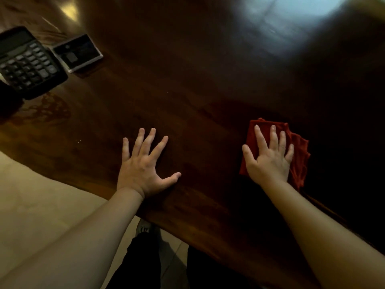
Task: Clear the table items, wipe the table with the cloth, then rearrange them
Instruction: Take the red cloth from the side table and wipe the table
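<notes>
A dark polished wooden table (187, 84) fills most of the view. My right hand (268, 157) lies flat, fingers spread, pressing a folded red cloth (300, 155) onto the table near its front edge at the right. My left hand (143, 163) rests flat on the bare wood to the left of it, fingers spread, holding nothing. At the far left of the table a black calculator (27, 61) lies beside a small silver-framed flat item (78, 52).
A dark object (8, 101) sits at the left edge just below the calculator. Beige floor (41, 195) shows beyond the table's front-left edge. My dark trousers and one shoe (143, 228) are below. A bright window reflection (287, 19) glares at the back right.
</notes>
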Available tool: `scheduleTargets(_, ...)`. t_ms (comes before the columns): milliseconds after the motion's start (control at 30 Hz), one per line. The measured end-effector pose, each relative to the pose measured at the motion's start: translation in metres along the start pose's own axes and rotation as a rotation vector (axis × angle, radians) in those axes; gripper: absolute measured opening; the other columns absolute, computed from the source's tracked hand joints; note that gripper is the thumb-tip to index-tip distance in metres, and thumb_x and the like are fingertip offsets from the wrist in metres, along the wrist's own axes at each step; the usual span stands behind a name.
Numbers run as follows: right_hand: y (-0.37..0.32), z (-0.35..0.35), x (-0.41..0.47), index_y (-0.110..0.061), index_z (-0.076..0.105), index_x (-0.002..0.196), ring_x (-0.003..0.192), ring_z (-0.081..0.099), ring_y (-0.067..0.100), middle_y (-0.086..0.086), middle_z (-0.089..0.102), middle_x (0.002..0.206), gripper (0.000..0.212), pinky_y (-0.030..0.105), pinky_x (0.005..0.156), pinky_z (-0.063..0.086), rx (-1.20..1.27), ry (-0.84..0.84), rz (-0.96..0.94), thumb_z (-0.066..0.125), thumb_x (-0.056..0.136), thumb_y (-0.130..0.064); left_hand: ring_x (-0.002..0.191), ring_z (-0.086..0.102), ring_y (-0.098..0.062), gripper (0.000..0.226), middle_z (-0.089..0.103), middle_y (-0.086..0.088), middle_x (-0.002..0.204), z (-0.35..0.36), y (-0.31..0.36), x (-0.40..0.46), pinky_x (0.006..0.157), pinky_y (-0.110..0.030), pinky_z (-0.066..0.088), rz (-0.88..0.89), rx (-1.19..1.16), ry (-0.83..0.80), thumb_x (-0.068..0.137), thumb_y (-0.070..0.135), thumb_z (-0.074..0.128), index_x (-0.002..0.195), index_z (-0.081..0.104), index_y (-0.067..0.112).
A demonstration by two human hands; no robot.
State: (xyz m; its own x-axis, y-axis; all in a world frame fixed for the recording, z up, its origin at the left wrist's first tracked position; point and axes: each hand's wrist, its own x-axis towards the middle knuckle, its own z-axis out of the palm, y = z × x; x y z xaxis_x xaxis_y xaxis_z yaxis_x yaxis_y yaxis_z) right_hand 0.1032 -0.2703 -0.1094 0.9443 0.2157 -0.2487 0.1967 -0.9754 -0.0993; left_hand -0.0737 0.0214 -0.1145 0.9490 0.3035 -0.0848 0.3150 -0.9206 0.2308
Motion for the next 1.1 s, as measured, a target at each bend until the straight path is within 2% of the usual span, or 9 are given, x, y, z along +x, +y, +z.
scheduleTargets(133, -0.048, -0.001, 0.029, -0.045, 0.003, 0.159, 0.154, -0.014, 0.026, 0.003, -0.005, 0.17, 0.077, 0.055, 0.12, -0.01, -0.034, 0.015, -0.067, 0.016, 0.09, -0.076, 0.156, 0.001, -0.028, 0.107, 0.017, -0.005, 0.168, 0.0, -0.001, -0.002, 0.121, -0.064, 0.004, -0.004, -0.017, 0.003, 0.069, 0.091, 0.045, 0.157, 0.025, 0.034)
scheduleTargets(333, -0.109, 0.01, 0.021, -0.045, 0.002, 0.158, 0.154, -0.014, 0.028, 0.004, -0.005, 0.17, 0.077, 0.055, 0.119, -0.013, -0.026, 0.017, -0.194, 0.016, 0.089, -0.076, 0.156, 0.002, -0.026, 0.093, 0.017, -0.005, 0.168, -0.001, -0.002, -0.003, 0.121, -0.062, 0.002, -0.016, -0.062, 0.019, 0.079, 0.08, 0.044, 0.157, 0.025, 0.033)
scheduleTargets(533, -0.128, 0.024, -0.038, -0.045, 0.008, 0.158, 0.154, -0.014, 0.028, 0.004, 0.001, 0.17, 0.076, 0.057, 0.119, -0.011, -0.003, 0.05, -0.306, 0.024, 0.091, -0.076, 0.156, 0.005, -0.027, 0.088, 0.02, -0.005, 0.167, 0.002, -0.003, -0.003, 0.121, -0.062, 0.002, 0.004, -0.068, 0.035, 0.081, 0.074, 0.045, 0.157, 0.026, 0.034)
scheduleTargets(733, -0.118, 0.05, -0.109, -0.044, 0.014, 0.159, 0.155, -0.011, 0.029, 0.005, 0.006, 0.17, 0.077, 0.06, 0.12, -0.003, -0.001, 0.078, -0.374, 0.027, 0.092, -0.078, 0.156, -0.001, -0.028, 0.092, 0.016, -0.006, 0.168, 0.007, -0.005, -0.002, 0.121, -0.062, -0.001, 0.008, -0.043, 0.017, 0.079, 0.083, 0.039, 0.157, 0.023, 0.036)
scheduleTargets(933, -0.101, 0.052, -0.149, -0.048, 0.0, 0.159, 0.153, -0.018, 0.026, 0.001, -0.002, 0.17, 0.077, 0.056, 0.119, -0.011, -0.061, 0.002, -0.316, 0.021, 0.092, -0.081, 0.154, -0.015, -0.028, 0.104, 0.002, -0.005, 0.17, 0.001, -0.007, 0.002, 0.118, -0.061, -0.012, 0.014, -0.034, -0.097, 0.072, 0.092, 0.027, 0.159, 0.012, 0.036)
scheduleTargets(1033, -0.103, 0.04, -0.151, -0.054, -0.017, 0.153, 0.148, -0.032, 0.022, -0.003, -0.017, 0.168, 0.08, 0.051, 0.115, -0.024, -0.085, -0.127, -0.27, 0.016, 0.087, -0.086, 0.154, -0.014, -0.031, 0.109, 0.001, -0.006, 0.17, -0.007, -0.012, 0.002, 0.118, -0.063, -0.008, 0.04, -0.04, -0.165, 0.07, 0.092, 0.028, 0.159, 0.008, 0.034)
scheduleTargets(1100, -0.106, 0.028, -0.147, -0.056, -0.021, 0.15, 0.147, -0.034, 0.021, -0.003, -0.022, 0.167, 0.086, 0.049, 0.113, -0.027, -0.093, -0.224, -0.264, 0.022, 0.082, -0.088, 0.154, -0.01, -0.032, 0.109, 0.004, -0.007, 0.17, -0.015, -0.014, -0.003, 0.118, -0.064, -0.003, 0.054, -0.051, -0.185, 0.07, 0.091, 0.031, 0.159, 0.01, 0.032)
